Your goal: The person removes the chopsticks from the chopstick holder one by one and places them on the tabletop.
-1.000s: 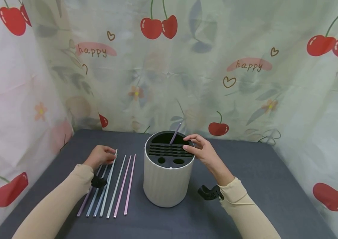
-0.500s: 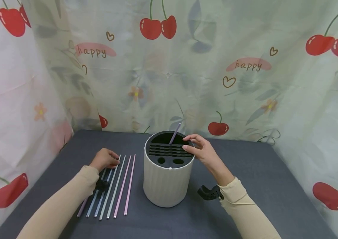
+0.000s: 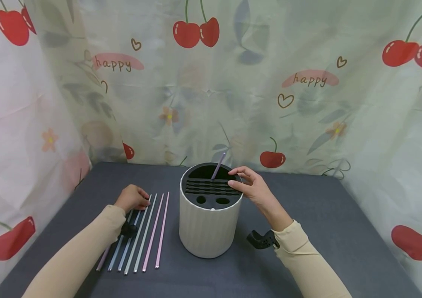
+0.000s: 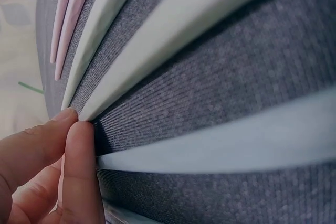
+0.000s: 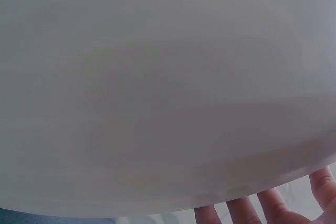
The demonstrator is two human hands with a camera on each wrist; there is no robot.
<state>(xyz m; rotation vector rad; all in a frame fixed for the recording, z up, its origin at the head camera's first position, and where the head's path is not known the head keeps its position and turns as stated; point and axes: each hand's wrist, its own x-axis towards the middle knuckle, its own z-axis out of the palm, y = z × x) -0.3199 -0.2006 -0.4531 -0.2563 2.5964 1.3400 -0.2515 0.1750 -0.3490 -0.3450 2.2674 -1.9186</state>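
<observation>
My left hand [image 3: 132, 198] pinches the thin far tip of a pale green chopstick [image 4: 157, 51] between thumb and forefinger. This chopstick lies in a row of several chopsticks on the dark cloth: a second pale green one [image 3: 145, 240] and two pink ones [image 3: 162, 231] to its right, blue ones [image 4: 236, 137] and a purple one [image 3: 102, 258] to its left. My right hand [image 3: 253, 188] rests over the right rim of a white ribbed utensil holder [image 3: 208, 231], fingers loosely extended. A purple chopstick [image 3: 218, 166] leans in the holder's large rear opening.
The holder's black insert [image 3: 211, 200] has wavy slots across the middle and two round holes at the front. Dark cloth covers the table [image 3: 307, 248]. A cherry-printed curtain [image 3: 211, 91] encloses the back and both sides.
My left hand has moved slightly right and towards me, bringing the pale green chopstick closer to the other pale green one. My right hand stays on the holder's rim.
</observation>
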